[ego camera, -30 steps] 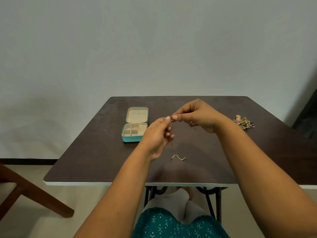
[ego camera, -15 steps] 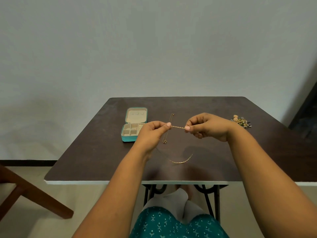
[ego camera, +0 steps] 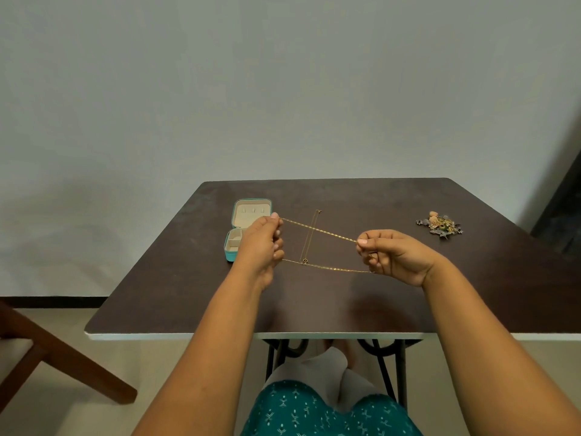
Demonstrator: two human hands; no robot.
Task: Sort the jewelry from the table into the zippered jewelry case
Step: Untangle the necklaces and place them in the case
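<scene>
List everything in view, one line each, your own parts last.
thin gold chain necklace: one, gold, stretched between both hands above the table
second fine chain with small pendant: one, gold, lying on the table behind the stretched chain
teal zippered jewelry case: one, teal with beige lining, open, table's left part, partly behind the left hand
pile of mixed jewelry: one, gold and dark, table's right part
dark brown table: one, centre
wooden chair: one, brown, lower left floor
left hand: one, pinching the chain
right hand: one, pinching the chain
</scene>
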